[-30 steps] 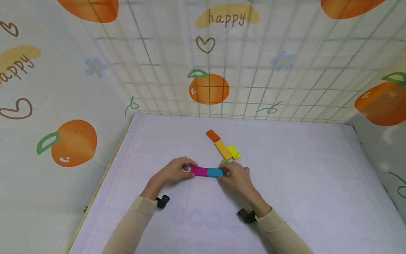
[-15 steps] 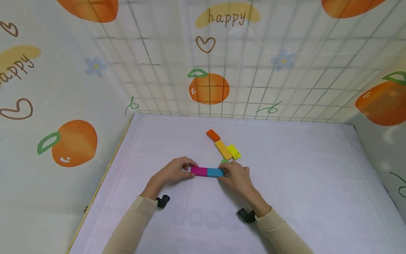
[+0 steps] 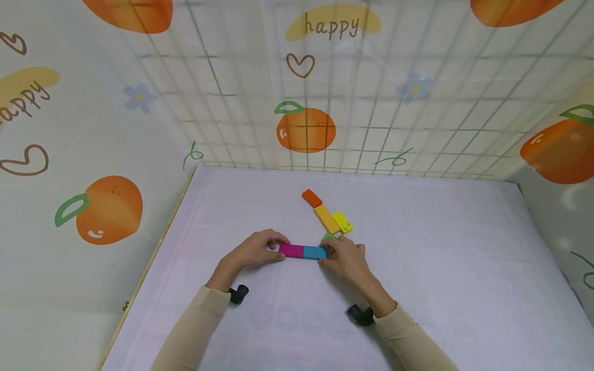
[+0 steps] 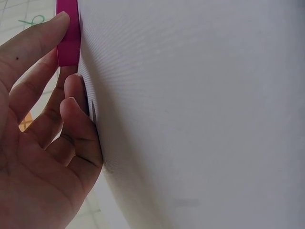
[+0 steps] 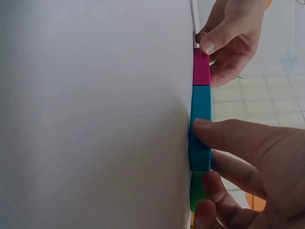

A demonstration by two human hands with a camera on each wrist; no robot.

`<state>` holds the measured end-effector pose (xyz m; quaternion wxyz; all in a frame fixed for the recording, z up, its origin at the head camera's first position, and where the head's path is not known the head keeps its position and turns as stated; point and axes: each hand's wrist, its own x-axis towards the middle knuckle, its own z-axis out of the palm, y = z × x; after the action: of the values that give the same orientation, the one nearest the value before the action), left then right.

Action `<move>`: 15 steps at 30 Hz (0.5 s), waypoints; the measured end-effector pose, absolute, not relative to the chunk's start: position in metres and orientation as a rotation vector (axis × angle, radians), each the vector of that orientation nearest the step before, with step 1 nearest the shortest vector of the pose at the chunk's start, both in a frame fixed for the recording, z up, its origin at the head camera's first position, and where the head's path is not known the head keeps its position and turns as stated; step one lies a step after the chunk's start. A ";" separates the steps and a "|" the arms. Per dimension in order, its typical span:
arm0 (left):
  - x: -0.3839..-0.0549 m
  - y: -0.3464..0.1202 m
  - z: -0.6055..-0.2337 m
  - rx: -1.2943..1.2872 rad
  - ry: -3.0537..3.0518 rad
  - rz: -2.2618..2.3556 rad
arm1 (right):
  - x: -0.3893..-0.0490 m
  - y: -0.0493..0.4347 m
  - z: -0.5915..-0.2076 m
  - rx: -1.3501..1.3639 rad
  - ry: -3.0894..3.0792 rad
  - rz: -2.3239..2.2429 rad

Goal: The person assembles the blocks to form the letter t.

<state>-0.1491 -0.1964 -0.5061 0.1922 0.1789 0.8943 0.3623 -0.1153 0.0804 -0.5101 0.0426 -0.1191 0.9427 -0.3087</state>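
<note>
A magenta block and a blue block lie end to end on the white tabletop. My left hand pinches the magenta block's left end between thumb and fingers. The blue block's right end is pinched by my right hand, whose thumb presses its near side in the right wrist view. Just beyond that hand a green block is partly hidden by the fingers. In the left wrist view only one end of the magenta block shows, under the thumb.
Farther back lie an orange-red block, a yellow-orange block and a bright yellow block, close against one another. The white table meets patterned cloth walls at its back and sides.
</note>
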 end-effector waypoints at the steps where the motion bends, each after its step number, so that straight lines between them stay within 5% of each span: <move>1: -0.149 -0.196 -0.506 0.501 2.509 1.018 | -0.115 0.080 -0.510 -0.366 2.884 -0.945; 15: -0.150 -0.197 -0.508 0.489 2.507 1.016 | -0.115 0.082 -0.510 -0.350 2.862 -0.953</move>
<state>-0.1505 -0.1973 -0.5085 0.1953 0.1743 0.8945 0.3625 -0.1154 0.0816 -0.5099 0.0524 -0.1151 0.9412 -0.3132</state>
